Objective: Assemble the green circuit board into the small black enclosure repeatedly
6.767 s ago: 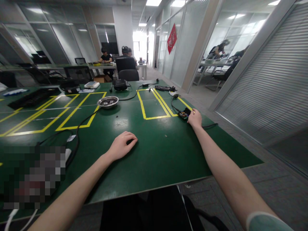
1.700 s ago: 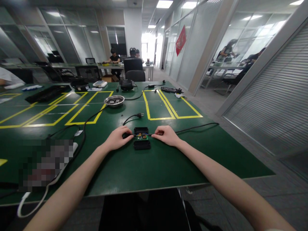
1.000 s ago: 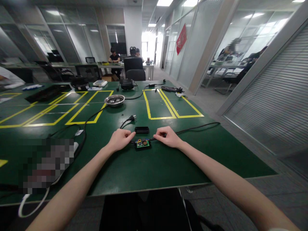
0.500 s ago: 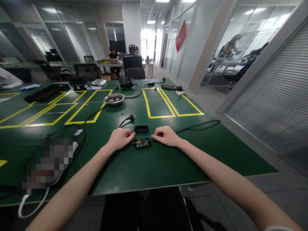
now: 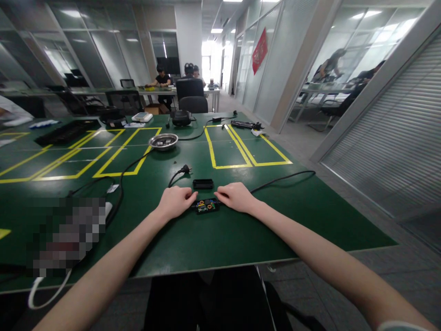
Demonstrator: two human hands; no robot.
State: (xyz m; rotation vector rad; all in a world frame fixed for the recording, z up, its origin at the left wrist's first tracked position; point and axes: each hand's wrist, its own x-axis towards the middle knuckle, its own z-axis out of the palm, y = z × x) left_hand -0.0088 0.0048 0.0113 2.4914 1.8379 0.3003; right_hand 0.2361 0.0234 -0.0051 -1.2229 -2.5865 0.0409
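Observation:
An opened black adapter case (image 5: 207, 212) lies on the green table, with a circuit board (image 5: 206, 205) and round orange-ringed coils showing in it. At its left end my left hand (image 5: 176, 201) is closed in a pinch on the black power cord, whose plug (image 5: 186, 169) lies beyond the knuckles. My right hand (image 5: 236, 196) pinches the black cable (image 5: 284, 177) where it meets the case's right end. The fingertips partly hide both cord entries. Just beyond the case, the hollow black cover (image 5: 203, 184) lies apart, untouched.
A metal bowl (image 5: 163, 142) with small metal parts stands farther back. Yellow tape (image 5: 232, 167) marks rectangles on the table (image 5: 220, 248). At left are a blurred-out object (image 5: 69, 234) and a white cord loop (image 5: 32, 294). A folded black tripod-like item (image 5: 246, 124) lies at the back right.
The case and my left hand have shifted slightly right. The plug has moved a little left and its prongs have turned. My right hand stays at the right-hand cable, slightly lower.

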